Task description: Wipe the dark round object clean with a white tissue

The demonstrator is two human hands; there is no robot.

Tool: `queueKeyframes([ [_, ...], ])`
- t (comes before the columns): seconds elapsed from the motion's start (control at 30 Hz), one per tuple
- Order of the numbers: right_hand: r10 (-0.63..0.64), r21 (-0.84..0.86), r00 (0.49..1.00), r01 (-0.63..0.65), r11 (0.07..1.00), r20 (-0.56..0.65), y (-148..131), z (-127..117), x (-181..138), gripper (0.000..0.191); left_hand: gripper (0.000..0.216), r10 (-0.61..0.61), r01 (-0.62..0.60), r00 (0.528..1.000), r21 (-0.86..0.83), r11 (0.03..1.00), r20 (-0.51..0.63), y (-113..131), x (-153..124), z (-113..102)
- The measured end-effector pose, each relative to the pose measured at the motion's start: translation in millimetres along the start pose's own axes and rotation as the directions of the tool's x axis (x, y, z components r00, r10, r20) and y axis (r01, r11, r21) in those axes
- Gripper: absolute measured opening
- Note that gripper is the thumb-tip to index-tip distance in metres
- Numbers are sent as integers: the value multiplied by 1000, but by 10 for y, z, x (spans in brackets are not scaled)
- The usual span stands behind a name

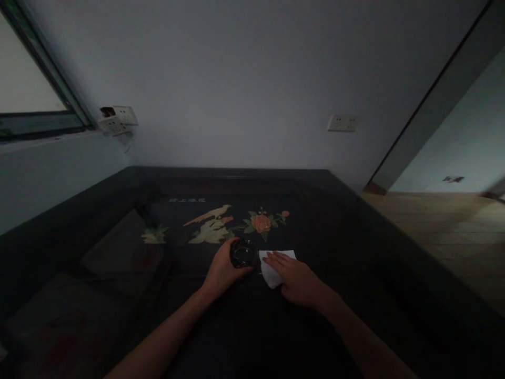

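Observation:
A dark glass ashtray [243, 253] rests on the black tabletop [236, 326], close to a painted flower design. My left hand [223, 268] grips its left side, thumb in front and fingers curled behind. Just to the right, my right hand [295, 276] presses its fingers onto a folded white tissue [272, 275] and holds it against the tabletop. Part of the tissue is hidden under those fingers. A small gap separates it from the ashtray.
Painted birds [211, 226] and a pink flower [261, 223] decorate the table surface beyond my hands. Against the far wall [236, 105] stands the table's back edge. Wall sockets [342, 123] are at right, others [118, 121] at left beside a window. Wooden floor [434, 221] lies right.

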State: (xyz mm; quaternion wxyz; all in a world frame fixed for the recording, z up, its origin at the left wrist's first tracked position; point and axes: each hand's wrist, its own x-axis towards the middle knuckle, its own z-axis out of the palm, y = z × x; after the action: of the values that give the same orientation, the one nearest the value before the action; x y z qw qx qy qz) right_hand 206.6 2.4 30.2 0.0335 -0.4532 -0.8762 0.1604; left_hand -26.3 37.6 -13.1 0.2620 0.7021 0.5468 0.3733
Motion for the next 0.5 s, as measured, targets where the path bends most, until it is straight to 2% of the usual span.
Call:
queueKeyframes([
  [0.23,69,43,988,-64,997,-136,-2,-23,100,65,73,37,-37,999,25,999,-4,10,40,4],
  [0.5,74,51,987,-67,996,-141,-9,-32,100,59,73,35,-35,999,-3,999,19,-15,43,13],
])
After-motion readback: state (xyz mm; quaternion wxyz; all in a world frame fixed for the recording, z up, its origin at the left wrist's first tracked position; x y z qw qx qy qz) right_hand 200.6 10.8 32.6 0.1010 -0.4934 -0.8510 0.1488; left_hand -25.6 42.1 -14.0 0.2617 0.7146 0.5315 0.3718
